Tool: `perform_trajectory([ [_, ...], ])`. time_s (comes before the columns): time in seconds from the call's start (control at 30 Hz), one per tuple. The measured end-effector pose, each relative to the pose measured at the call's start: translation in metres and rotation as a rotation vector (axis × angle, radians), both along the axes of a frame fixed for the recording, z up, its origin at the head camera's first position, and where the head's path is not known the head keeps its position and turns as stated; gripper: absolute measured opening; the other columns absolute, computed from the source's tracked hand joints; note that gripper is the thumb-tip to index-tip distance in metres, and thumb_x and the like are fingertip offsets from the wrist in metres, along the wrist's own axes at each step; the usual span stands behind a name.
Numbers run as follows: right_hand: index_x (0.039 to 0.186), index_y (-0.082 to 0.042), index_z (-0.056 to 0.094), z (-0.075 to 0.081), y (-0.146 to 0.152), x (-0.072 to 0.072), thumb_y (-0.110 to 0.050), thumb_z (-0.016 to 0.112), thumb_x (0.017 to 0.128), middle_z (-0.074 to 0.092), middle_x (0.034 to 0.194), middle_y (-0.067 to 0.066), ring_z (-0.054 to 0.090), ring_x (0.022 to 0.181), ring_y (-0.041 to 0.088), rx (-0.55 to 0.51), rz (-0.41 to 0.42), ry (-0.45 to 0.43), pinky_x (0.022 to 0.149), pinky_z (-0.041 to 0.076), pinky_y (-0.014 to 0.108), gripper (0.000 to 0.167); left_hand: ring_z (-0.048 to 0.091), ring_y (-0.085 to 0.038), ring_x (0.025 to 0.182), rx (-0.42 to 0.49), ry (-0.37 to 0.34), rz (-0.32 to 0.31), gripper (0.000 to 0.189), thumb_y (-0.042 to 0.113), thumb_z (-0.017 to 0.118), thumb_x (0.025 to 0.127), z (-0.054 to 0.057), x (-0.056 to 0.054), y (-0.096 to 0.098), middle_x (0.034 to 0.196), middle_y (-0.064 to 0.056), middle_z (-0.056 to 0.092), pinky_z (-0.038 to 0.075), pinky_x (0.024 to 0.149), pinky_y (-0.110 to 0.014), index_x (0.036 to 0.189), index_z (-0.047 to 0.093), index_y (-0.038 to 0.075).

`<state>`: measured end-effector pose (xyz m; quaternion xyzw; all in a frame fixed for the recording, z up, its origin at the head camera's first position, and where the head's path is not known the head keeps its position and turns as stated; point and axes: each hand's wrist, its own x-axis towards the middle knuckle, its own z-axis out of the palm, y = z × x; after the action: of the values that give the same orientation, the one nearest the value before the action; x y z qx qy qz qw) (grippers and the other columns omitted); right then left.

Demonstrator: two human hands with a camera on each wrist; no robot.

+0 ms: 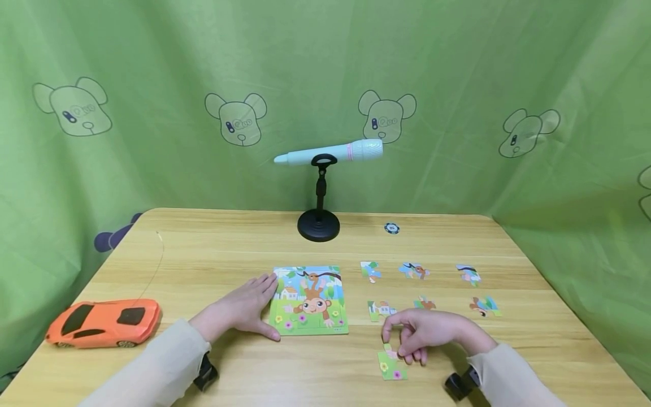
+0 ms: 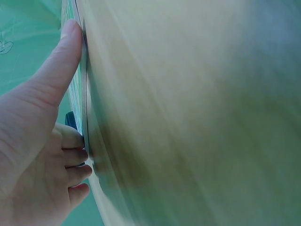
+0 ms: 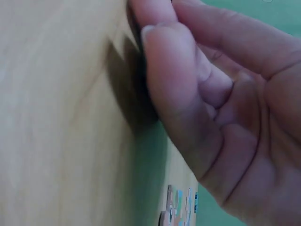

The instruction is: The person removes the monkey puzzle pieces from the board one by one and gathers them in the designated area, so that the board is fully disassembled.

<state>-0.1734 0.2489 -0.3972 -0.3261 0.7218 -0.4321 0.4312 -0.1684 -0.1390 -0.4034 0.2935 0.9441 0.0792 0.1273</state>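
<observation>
A square monkey jigsaw puzzle [image 1: 310, 305] lies flat on the table, its picture showing an upside-down monkey. My left hand [image 1: 249, 308] rests at its left side with fingers extended, thumb near the lower left corner. In the left wrist view, the thumb and fingers of this left hand [image 2: 42, 127] lie along the board's thin edge. To the right of the board, my right hand [image 1: 429, 333] pinches a green puzzle piece [image 1: 391, 364] with flowers by its upper part, low at the table. The right wrist view shows the curled fingers of this hand [image 3: 207, 94]; they hide the piece.
Several loose pieces stand in two rows, among them a house piece [image 1: 380, 310] and a branch piece [image 1: 468, 274]. Behind are a blue toy microphone [image 1: 330, 154] on a black stand [image 1: 319, 225] and a chip [image 1: 391, 228]. An orange toy car [image 1: 104, 323] sits at left.
</observation>
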Motion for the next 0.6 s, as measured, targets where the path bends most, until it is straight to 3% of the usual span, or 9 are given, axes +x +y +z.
perform_trajectory([
  [0.2, 0.107, -0.001, 0.055, 0.002, 0.0, -0.002, -0.004, 0.061, 0.086, 0.059, 0.067, 0.029, 0.055, 0.05, 0.01, 0.006, 0.003, 0.0, 0.044, 0.052, 0.03, 0.022, 0.014, -0.036, 0.135, -0.004, -0.003, 0.007, 0.116, 0.07, 0.062, 0.065, 0.0, 0.0, 0.0, 0.148, -0.023, 0.015, 0.012, 0.11, -0.044, 0.141, 0.023, -0.008],
  [0.37, 0.107, 0.0, 0.055, 0.009, -0.007, -0.006, -0.005, 0.063, 0.085, 0.062, 0.067, 0.02, 0.057, 0.053, 0.011, 0.008, -0.015, 0.083, 0.044, 0.052, 0.04, 0.023, 0.014, -0.035, 0.135, -0.011, -0.001, 0.013, 0.116, 0.069, 0.063, 0.065, 0.0, 0.0, 0.0, 0.148, -0.022, 0.014, 0.012, 0.11, -0.042, 0.142, 0.022, -0.007],
  [0.6, 0.112, 0.003, 0.053, 0.014, -0.032, -0.017, -0.006, 0.064, 0.084, 0.061, 0.081, 0.009, 0.057, 0.06, 0.017, -0.019, -0.043, 0.194, 0.05, 0.053, 0.034, 0.031, 0.015, -0.036, 0.135, 0.004, -0.004, 0.008, 0.114, 0.067, 0.064, 0.066, 0.001, 0.001, -0.001, 0.148, -0.023, 0.015, 0.013, 0.109, -0.044, 0.141, 0.022, -0.009],
])
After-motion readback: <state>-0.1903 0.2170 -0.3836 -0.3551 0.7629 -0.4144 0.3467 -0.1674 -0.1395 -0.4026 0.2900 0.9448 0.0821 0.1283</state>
